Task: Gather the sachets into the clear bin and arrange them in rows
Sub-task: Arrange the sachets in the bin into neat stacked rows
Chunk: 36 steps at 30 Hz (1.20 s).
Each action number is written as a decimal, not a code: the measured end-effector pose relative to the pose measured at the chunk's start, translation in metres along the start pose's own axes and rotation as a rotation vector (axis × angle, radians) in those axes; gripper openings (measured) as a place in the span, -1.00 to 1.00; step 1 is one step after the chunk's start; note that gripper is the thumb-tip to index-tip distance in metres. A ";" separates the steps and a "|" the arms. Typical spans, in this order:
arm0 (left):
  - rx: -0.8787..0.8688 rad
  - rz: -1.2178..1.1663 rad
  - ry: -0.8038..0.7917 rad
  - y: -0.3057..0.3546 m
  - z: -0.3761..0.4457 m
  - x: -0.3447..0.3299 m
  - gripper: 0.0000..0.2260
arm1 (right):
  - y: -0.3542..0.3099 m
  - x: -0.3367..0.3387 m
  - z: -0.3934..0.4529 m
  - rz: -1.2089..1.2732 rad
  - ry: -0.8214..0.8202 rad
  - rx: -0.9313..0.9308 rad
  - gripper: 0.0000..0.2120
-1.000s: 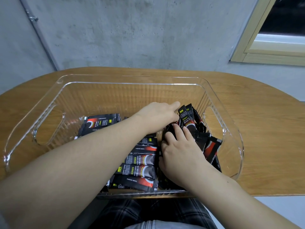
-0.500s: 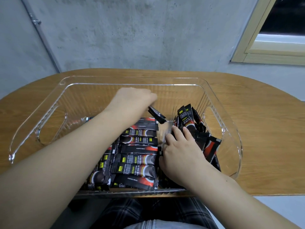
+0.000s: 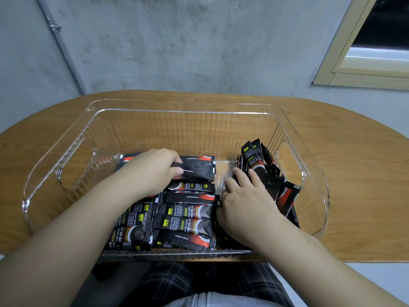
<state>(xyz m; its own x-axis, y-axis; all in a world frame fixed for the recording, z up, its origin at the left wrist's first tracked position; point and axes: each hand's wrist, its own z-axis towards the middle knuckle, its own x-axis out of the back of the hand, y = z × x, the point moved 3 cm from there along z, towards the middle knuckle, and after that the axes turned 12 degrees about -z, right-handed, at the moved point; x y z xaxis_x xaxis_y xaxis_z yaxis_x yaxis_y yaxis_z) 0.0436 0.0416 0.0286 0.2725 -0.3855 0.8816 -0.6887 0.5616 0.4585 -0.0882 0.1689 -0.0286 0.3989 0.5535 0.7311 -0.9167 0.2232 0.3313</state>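
The sachets are all inside the clear bin, which stands on the wooden surface; none is seen outside it. A flat row of sachets runs from the near wall toward the middle, with a second, less even column to its left, and a loose bunch leans on edge toward the right wall. The left hand has its fingers curled over one end of a black sachet, holding it at the far end of the flat row. The right hand rests against the loose bunch, its fingers extended and slightly apart, pressing the upright packs; whether the thumb grips anything cannot be told. Judged from appearance, the sachets are light, thin foil sticks, pliable along their length and slick on the face (likely to slide over one another when stacked). The crimped ends appear the firmest place to pinch; a hold at mid-length risks bending the pack. The leaning bunch looks liable to topple if released abruptly.
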 end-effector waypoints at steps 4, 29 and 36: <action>0.005 -0.055 -0.019 0.002 -0.002 0.001 -0.82 | 0.001 0.001 0.000 -0.004 0.000 0.010 -0.64; 0.035 0.004 -0.225 0.002 -0.021 -0.005 -0.74 | -0.001 0.004 0.000 -0.035 -0.043 0.021 -0.67; -0.012 0.187 -0.112 0.013 -0.025 -0.013 -0.82 | -0.001 0.004 0.000 -0.047 -0.018 0.026 -0.70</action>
<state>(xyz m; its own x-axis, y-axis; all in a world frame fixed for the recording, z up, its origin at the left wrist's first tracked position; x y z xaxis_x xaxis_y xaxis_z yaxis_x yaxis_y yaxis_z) 0.0481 0.0722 0.0261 0.0636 -0.3525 0.9336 -0.7121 0.6394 0.2899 -0.0859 0.1710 -0.0259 0.4425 0.5281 0.7248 -0.8960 0.2279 0.3810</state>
